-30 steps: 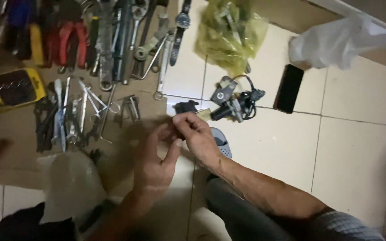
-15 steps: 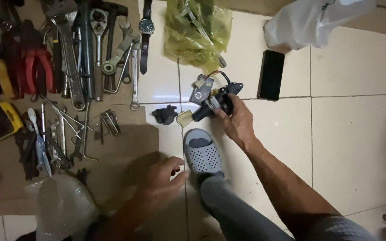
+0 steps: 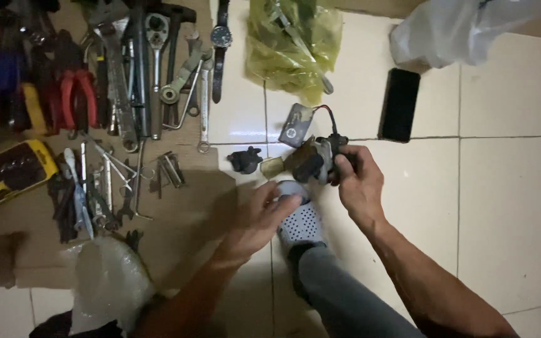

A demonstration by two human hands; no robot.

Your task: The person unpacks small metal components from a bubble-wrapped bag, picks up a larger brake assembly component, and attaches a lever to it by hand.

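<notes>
We log: right hand (image 3: 359, 184) gripping wired part (image 3: 313, 159) w/ fingers closed, left hand (image 3: 259, 216) loose-spread, empty, nr shoe (image 3: 302, 219); small black pc (image 3: 244, 160) lies apart on floor (image 3: 508, 188).

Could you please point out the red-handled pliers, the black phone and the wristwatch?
red-handled pliers (image 3: 77, 97), head view, on a red handle.
black phone (image 3: 399, 104), head view, middle of its face.
wristwatch (image 3: 221, 36), head view, on the dial.

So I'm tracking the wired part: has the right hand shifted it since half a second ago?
Yes. The right hand has pulled the wired part nearer, away from the black phone and toward the pale shoe.
</notes>
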